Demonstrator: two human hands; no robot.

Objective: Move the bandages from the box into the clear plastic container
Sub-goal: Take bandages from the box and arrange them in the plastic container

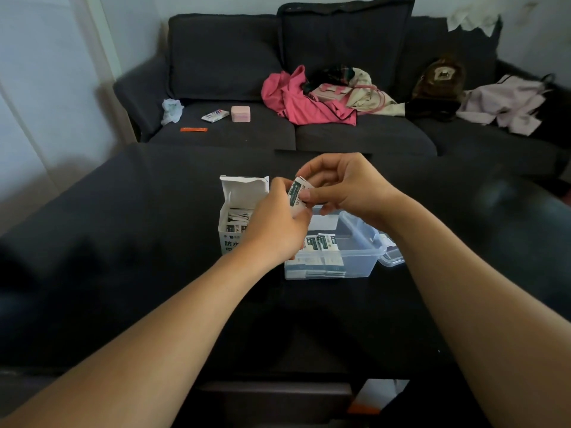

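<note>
A white bandage box [236,211] stands open on the dark table, flap up, with wrapped bandages still inside. To its right sits the clear plastic container [355,251], with several bandages [321,245] lying in it. Above the gap between them, my left hand [278,223] and my right hand [343,186] both pinch a small bundle of bandages [298,193], white with a dark green stripe. The left hand covers the box's right side and the container's near left corner.
The container's clear lid [391,254] lies against its right side. The dark table [123,257] stretches all round. Behind it a dark sofa [309,131] holds a pink garment [302,100], a pink case [240,114], a small pack [211,115] and a brown bag [440,78].
</note>
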